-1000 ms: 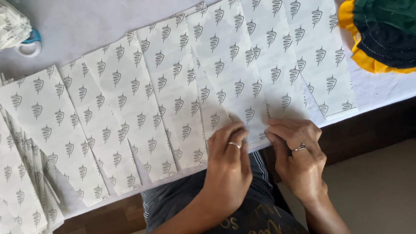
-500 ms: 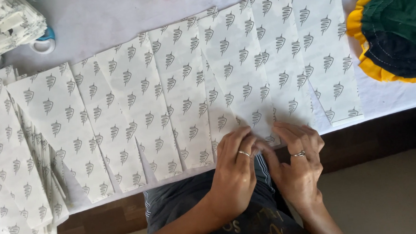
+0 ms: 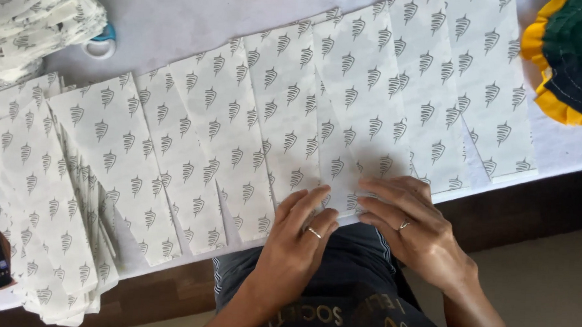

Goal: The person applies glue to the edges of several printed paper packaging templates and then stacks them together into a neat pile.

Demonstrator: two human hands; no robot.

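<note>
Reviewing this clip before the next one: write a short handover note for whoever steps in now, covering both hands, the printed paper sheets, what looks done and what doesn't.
Left hand: flat, fingertips on the near end of the printed sheet at the table edge.
Right hand: flat beside it, pressing the same end; neither grips anything.
Done: a row of sheets lies fanned and overlapping across the table.
Left: a loose stack far left looks unlaid.

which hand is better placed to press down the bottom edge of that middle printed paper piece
Probably the right hand: its fingers already lie flat on the printed paper piece at its bottom edge. The left hand touches only the corner, with most of it off the table edge.
</note>
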